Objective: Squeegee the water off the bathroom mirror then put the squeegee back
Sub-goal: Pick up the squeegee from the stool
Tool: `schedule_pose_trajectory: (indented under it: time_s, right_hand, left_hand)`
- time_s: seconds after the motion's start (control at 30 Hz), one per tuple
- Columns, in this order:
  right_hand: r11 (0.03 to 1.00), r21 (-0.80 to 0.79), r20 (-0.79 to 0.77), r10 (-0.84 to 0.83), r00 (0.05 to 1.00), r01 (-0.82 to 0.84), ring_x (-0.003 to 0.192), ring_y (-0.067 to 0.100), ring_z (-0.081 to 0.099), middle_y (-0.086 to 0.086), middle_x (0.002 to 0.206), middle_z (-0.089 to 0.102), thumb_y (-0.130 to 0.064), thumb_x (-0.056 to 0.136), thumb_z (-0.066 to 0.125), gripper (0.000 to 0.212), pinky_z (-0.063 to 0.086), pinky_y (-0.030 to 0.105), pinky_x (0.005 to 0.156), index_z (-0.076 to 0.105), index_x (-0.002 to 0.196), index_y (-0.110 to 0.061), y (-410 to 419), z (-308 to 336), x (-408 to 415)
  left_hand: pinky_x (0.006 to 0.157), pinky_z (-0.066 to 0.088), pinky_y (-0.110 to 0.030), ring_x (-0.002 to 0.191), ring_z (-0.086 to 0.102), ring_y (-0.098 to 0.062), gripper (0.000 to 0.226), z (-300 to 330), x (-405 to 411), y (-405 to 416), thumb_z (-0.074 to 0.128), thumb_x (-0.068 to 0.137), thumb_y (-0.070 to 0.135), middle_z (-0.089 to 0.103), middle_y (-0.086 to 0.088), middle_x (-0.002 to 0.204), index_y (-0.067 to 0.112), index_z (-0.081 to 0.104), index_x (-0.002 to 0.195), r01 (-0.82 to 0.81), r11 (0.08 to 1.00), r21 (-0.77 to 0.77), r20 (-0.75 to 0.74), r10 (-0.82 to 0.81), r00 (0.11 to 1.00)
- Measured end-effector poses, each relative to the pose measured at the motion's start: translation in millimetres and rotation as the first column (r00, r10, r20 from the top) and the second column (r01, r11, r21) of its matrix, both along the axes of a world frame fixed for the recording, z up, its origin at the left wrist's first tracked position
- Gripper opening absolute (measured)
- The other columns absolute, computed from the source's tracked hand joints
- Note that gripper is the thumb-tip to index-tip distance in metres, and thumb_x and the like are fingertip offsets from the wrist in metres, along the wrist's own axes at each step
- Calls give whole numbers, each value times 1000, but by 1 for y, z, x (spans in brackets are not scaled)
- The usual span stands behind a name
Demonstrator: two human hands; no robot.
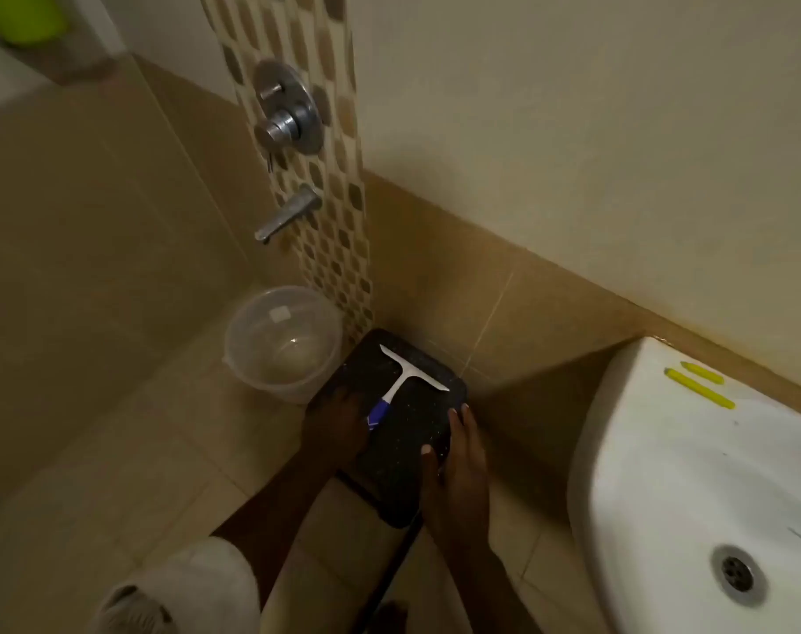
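Squeegee [410, 372] lies flat on a dark speckled tray [412, 432] by the floor corner, its blue handle just beside the left hand [337, 423], whose grip I cannot tell. The right hand [458, 455] pinches the tray's right edge, thumb on top. This fits either fetching the squeegee or having returned it.

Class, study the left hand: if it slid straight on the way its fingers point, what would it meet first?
Probably the squeegee: the left hand lies at the left edge of the dark tray, and the white blade crosses its line ahead. Depth is unclear.
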State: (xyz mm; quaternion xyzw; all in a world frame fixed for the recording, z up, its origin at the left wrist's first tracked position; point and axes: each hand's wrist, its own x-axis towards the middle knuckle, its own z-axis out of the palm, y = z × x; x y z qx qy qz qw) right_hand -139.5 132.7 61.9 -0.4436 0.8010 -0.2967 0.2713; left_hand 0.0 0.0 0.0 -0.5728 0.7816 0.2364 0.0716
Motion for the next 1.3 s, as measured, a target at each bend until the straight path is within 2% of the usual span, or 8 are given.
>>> schedule_pose_trajectory:
  time_s: [0.13, 0.27, 0.37, 0.5, 0.73, 0.97, 1.17, 1.3]
  right_hand:
    - [995, 86, 63, -48, 997, 43, 137, 0, 10, -6, 159, 14, -32, 95, 47, 59, 17, 28, 114, 22, 148, -25, -3, -39, 3]
    - [991, 127, 93, -53, 994, 41, 143, 6, 12, -7, 159, 13, -32, 95, 47, 59, 19, 30, 117, 21, 148, -26, -5, -74, 5]
    - [986, 162, 103, -61, 993, 44, 144, 8, 13, -6, 159, 13, -31, 95, 48, 60, 20, 30, 117, 21, 148, -25, -6, -95, 6]
    - [978, 205, 123, -68, 990, 42, 144, 8, 13, -6, 159, 12, -33, 95, 47, 60, 23, 31, 116, 20, 148, -26, -9, -115, 10]
    - [976, 218, 242, -55, 969, 1, 145, 13, 16, -2, 158, 17, -29, 95, 49, 60, 25, 29, 114, 21, 148, -22, -33, -134, 13]
    - [976, 216, 368, -114, 923, 35, 142, 15, 26, 1, 155, 28, -26, 96, 50, 57, 30, 32, 113, 25, 147, -22, -50, -131, 16]
    - [976, 213, 378, -134, 916, 55, 140, 15, 29, 2, 153, 30, -27, 96, 50, 57, 30, 30, 111, 26, 147, -22, -43, -112, 17]
    - [980, 193, 383, -128, 915, 56, 140, 13, 28, 0, 155, 28, -28, 96, 49, 57, 27, 28, 111, 25, 147, -23, -46, -93, 12]
  left_hand:
    - [99, 46, -41, 121, 49, -24, 44, -47, -12, -19, 55, 91, 30, 44, -9, 140, 18, 46, 132, 12, 988, 153, 123, -31, 992]
    - [94, 47, -40, 114, 54, -25, 41, -100, -21, -24, 50, 93, 35, 52, -10, 130, 16, 46, 130, -31, 964, 265, 177, -17, 984]
    - [93, 47, -41, 114, 54, -26, 44, -135, -25, -28, 48, 94, 34, 52, -11, 131, 17, 40, 135, -66, 956, 284, 207, 6, 978]
    - [93, 49, -47, 115, 54, -31, 62, -166, -29, -29, 52, 92, 34, 46, -13, 135, 22, 23, 145, -101, 960, 263, 226, 40, 973]
    - [80, 51, -42, 101, 61, -27, 64, -191, -37, -38, 64, 84, 32, 59, -12, 117, 21, 31, 138, -156, 970, 186, 238, 109, 965]
    - [79, 47, -36, 102, 60, -25, 53, -182, -43, -36, 65, 83, 31, 59, -11, 115, 15, 44, 129, -273, 939, 211, 90, 259, 962]
    - [94, 46, -39, 111, 56, -24, 53, -152, -54, -35, 63, 86, 21, 56, -11, 123, 13, 42, 134, -421, 859, 290, -67, 457, 887]
    - [88, 45, -36, 108, 58, -24, 49, -125, -59, -33, 64, 85, 17, 58, -11, 120, 11, 45, 129, -480, 835, 267, -146, 528, 837]
